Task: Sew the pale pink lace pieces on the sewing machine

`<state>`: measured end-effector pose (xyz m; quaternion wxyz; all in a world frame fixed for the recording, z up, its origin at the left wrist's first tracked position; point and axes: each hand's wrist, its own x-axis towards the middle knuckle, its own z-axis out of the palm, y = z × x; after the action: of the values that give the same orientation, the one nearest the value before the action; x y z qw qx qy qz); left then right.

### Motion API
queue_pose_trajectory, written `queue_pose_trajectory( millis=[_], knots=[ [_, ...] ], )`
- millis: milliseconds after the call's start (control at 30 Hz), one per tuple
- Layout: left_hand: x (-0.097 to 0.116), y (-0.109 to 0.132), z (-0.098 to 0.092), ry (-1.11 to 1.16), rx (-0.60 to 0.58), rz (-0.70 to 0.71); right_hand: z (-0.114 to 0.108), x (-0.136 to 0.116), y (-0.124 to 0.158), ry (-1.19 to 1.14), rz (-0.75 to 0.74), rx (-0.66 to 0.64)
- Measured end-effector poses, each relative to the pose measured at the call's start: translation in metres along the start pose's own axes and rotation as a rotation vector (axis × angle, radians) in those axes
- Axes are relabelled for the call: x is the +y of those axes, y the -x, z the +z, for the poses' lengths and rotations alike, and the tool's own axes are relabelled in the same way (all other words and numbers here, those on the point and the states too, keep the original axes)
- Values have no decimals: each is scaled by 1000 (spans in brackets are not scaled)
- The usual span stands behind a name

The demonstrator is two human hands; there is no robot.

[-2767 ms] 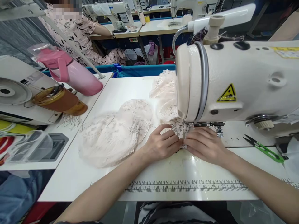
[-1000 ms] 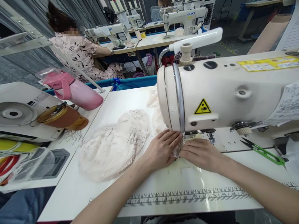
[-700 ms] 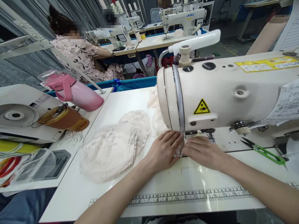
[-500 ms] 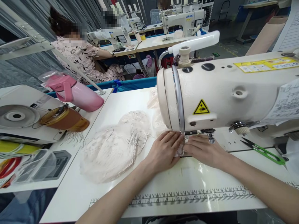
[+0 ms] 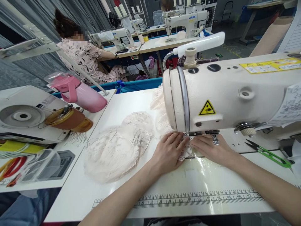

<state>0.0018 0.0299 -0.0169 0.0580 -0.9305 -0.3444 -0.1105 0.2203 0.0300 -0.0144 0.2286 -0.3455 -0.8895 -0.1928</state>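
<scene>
My left hand (image 5: 168,153) lies beside the needle area of a cream sewing machine (image 5: 225,94), its fingers closed on a small piece of pale lace fabric (image 5: 186,152). From the other side, my right hand (image 5: 210,150) pinches the same fabric with its fingertips, close to the presser foot. The needle and part of the fabric are hidden by the machine head and my fingers. Left of my left hand lies a flat heap of pale lace pieces (image 5: 115,153) with loose dark threads. More pale fabric (image 5: 161,121) sits behind the machine head.
Green-handled thread snips (image 5: 270,154) lie at the right. A printed ruler (image 5: 178,200) runs along the table's front edge. At the left stand a pink bottle (image 5: 87,95), an amber cup (image 5: 70,119) and a clear plastic box (image 5: 39,166). Beyond, a person (image 5: 80,59) sits at another machine.
The whole view has shifted slightly, moving the scene to the right. More of the lace shows between my hands, and a small gap has opened between my fingertips.
</scene>
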Motion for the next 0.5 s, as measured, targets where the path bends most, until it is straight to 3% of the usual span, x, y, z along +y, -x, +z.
queue_pose_trajectory(
  millis=[133, 300, 500],
  knots=[
    [1, 1, 2, -8, 70, 26, -4, 1, -1, 3, 13, -9],
    [1, 2, 3, 31, 161, 155, -4, 0, -4, -43, -10, 14],
    [-5, 2, 3, 75, 158, 97, 8, -8, -2, -281, -27, 18]
  ],
)
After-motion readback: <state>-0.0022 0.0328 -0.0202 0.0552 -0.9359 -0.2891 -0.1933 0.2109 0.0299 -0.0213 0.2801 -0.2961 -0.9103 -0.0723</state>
